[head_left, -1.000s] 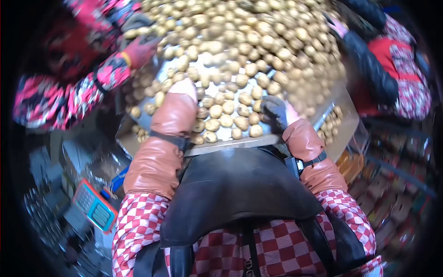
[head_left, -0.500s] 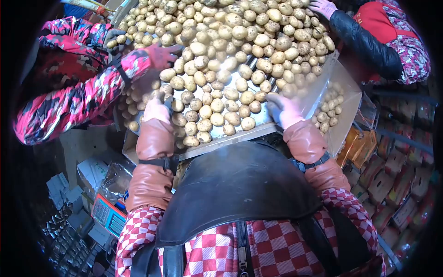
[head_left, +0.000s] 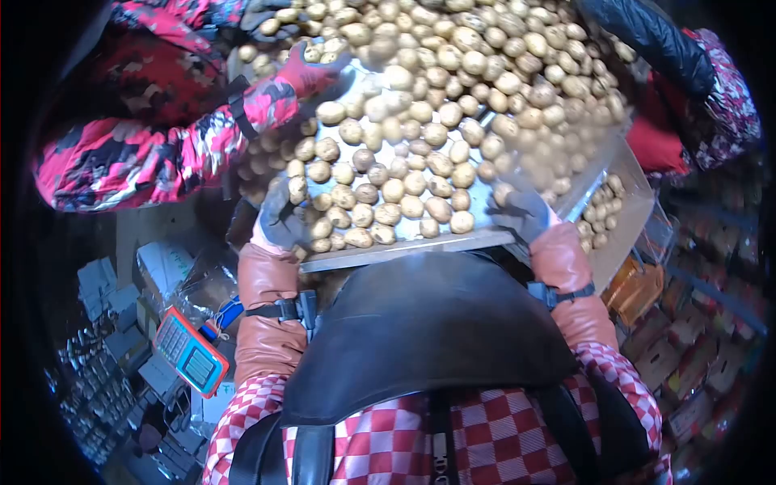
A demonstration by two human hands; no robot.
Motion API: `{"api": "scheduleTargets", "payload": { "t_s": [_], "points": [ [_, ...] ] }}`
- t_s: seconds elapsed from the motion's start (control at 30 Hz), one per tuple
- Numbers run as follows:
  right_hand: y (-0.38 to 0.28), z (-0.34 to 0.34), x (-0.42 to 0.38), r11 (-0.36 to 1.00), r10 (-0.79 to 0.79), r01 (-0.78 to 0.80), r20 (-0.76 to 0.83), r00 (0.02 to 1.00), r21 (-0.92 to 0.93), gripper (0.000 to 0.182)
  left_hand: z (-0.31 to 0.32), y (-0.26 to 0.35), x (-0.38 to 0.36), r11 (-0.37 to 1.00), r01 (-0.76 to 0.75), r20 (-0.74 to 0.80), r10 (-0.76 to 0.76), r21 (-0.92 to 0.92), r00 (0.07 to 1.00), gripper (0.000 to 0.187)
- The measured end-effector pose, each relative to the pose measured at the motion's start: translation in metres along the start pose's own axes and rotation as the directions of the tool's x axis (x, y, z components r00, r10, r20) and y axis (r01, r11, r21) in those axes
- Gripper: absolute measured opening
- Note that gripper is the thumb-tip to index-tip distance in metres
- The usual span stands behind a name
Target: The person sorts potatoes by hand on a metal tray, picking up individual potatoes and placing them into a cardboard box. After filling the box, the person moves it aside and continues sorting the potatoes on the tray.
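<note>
Many pale potatoes (head_left: 412, 184) lie spread over a metal tray (head_left: 477, 239) and heap up toward its far side. My left hand (head_left: 281, 217), in a grey and pink glove, is at the tray's near left corner beside several potatoes, its fingers curved and apart. At the right side of the tray, my right hand (head_left: 524, 212) in a matching glove has its fingers spread toward the tray, with a potato (head_left: 502, 192) near the fingertips. Neither hand visibly grips a potato.
A co-worker's gloved hand (head_left: 311, 71) reaches over the tray from the left; another person's dark sleeve (head_left: 655, 40) is at upper right. A cardboard box (head_left: 634, 212) with potatoes stands right of the tray. A scale display (head_left: 192, 352) is at lower left.
My left hand has drawn back toward the near left corner, and my right hand has moved slightly right and down. The left co-worker's hand has shifted up. The view has moved.
</note>
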State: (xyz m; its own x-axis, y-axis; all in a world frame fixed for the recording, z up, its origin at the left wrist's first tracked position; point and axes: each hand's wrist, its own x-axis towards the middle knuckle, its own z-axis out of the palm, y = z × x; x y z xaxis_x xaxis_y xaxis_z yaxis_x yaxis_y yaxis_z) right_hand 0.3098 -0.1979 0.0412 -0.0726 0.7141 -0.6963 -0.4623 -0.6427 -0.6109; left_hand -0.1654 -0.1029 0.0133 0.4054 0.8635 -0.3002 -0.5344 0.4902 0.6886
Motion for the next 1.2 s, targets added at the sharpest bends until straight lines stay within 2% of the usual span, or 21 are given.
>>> {"api": "scheduleTargets", "payload": {
  "t_s": [0.03, 0.07, 0.1, 0.13, 0.17, 0.2, 0.23, 0.27, 0.3, 0.33, 0.37, 0.43, 0.63, 0.73, 0.83, 0.9, 0.97, 1.07, 1.1, 1.17, 1.2],
  "points": [
    [-0.001, 0.003, 0.000, 0.999, 0.017, -0.016, -0.036, 0.999, 0.031, 0.048, -0.006, -0.004, -0.001, 0.998, -0.060, 0.059, 0.062, -0.024, 0.996, 0.039],
    [0.008, -0.015, 0.023, 0.982, 0.070, -0.057, 0.063, 0.996, -0.180, 0.043, -0.036, -0.019, -0.010, 0.945, -0.106, -0.234, 0.184, 0.310, 0.955, 0.037],
    [0.008, -0.010, 0.038, 0.920, 0.136, -0.071, 0.143, 0.980, -0.385, 0.040, -0.010, 0.000, -0.013, 0.973, 0.001, -0.195, -0.047, -0.232, 0.980, 0.034],
    [0.022, 0.000, 0.052, 0.753, 0.044, -0.127, -0.144, 0.989, -0.645, 0.050, -0.026, -0.011, -0.005, 0.965, -0.118, -0.188, 0.164, 0.234, 0.968, 0.033],
    [0.039, -0.004, 0.067, 0.380, -0.097, -0.105, -0.152, 0.984, -0.919, 0.063, -0.043, -0.021, 0.004, 0.733, -0.217, -0.076, 0.344, 0.645, 0.936, 0.032],
    [0.014, 0.036, 0.050, 0.186, -0.104, -0.120, -0.141, 0.984, -0.975, 0.064, -0.040, -0.025, 0.014, 0.939, -0.083, -0.318, 0.195, 0.332, 0.928, 0.033],
    [-0.012, 0.080, 0.032, -0.017, -0.110, -0.133, -0.130, 0.985, -0.991, 0.065, -0.026, 0.002, 0.035, 0.894, 0.316, -0.413, -0.169, 0.317, 0.895, 0.036],
    [-0.004, 0.081, 0.045, -0.157, -0.107, -0.117, -0.101, 0.989, -0.981, 0.059, -0.006, 0.011, 0.048, 0.616, 0.480, -0.528, -0.120, 0.624, 0.841, 0.037],
    [-0.005, 0.084, 0.046, -0.156, -0.106, -0.117, -0.101, 0.989, -0.981, 0.059, 0.020, 0.010, 0.057, 0.214, 0.596, -0.606, -0.021, 0.774, 0.795, 0.038],
    [-0.006, 0.087, 0.044, -0.195, -0.106, -0.099, -0.079, 0.991, -0.976, 0.056, 0.042, 0.010, 0.059, -0.229, 0.475, -0.450, 0.154, 0.850, 0.880, 0.042],
    [-0.008, 0.090, 0.044, -0.234, -0.102, -0.083, -0.061, 0.993, -0.969, 0.052, 0.044, -0.001, 0.065, -0.345, 0.356, -0.314, 0.172, 0.869, 0.934, 0.036],
    [0.006, 0.085, 0.045, -0.277, -0.152, -0.094, -0.053, 0.987, -0.956, 0.035, 0.037, -0.024, 0.077, -0.503, 0.342, -0.300, 0.165, 0.794, 0.939, 0.028],
    [0.023, 0.080, 0.053, -0.339, -0.117, -0.046, -0.006, 0.993, -0.940, 0.037, 0.024, -0.035, 0.089, -0.558, 0.303, -0.259, 0.159, 0.772, 0.953, 0.024],
    [0.025, 0.075, 0.056, -0.355, -0.153, -0.022, 0.035, 0.988, -0.935, 0.031, 0.023, -0.027, 0.086, -0.591, 0.226, -0.251, 0.041, 0.775, 0.967, 0.031],
    [0.025, 0.067, 0.052, -0.266, -0.208, -0.079, -0.022, 0.978, -0.961, 0.033, 0.034, -0.021, 0.070, -0.502, 0.123, -0.051, 0.155, 0.856, 0.987, 0.040],
    [0.032, 0.052, 0.056, -0.178, -0.229, -0.103, -0.061, 0.972, -0.979, 0.039, 0.066, -0.026, 0.067, -0.403, 0.133, -0.104, 0.095, 0.906, 0.990, 0.039],
    [0.033, 0.047, 0.055, -0.094, -0.248, -0.118, -0.092, 0.965, -0.989, 0.054, 0.071, -0.047, 0.087, -0.519, 0.281, -0.318, 0.018, 0.808, 0.948, 0.039],
    [0.020, 0.043, 0.054, 0.245, -0.127, -0.103, -0.138, 0.982, -0.964, 0.054, 0.070, -0.048, 0.094, -0.547, 0.207, -0.256, -0.014, 0.811, 0.967, 0.035],
    [0.020, 0.031, 0.054, 0.236, -0.127, -0.102, -0.135, 0.983, -0.966, 0.054, 0.079, -0.043, 0.091, -0.597, 0.172, -0.248, -0.047, 0.783, 0.968, 0.034],
    [0.011, 0.023, 0.046, 0.841, 0.171, -0.140, 0.012, 0.985, -0.523, 0.070, 0.092, -0.032, 0.087, -0.545, 0.232, -0.277, -0.001, 0.805, 0.961, 0.040],
    [0.008, 0.024, 0.034, 0.922, 0.144, -0.111, 0.062, 0.988, -0.371, 0.071, 0.097, -0.026, 0.087, -0.498, 0.280, -0.299, 0.042, 0.821, 0.953, 0.047]
  ]
}}
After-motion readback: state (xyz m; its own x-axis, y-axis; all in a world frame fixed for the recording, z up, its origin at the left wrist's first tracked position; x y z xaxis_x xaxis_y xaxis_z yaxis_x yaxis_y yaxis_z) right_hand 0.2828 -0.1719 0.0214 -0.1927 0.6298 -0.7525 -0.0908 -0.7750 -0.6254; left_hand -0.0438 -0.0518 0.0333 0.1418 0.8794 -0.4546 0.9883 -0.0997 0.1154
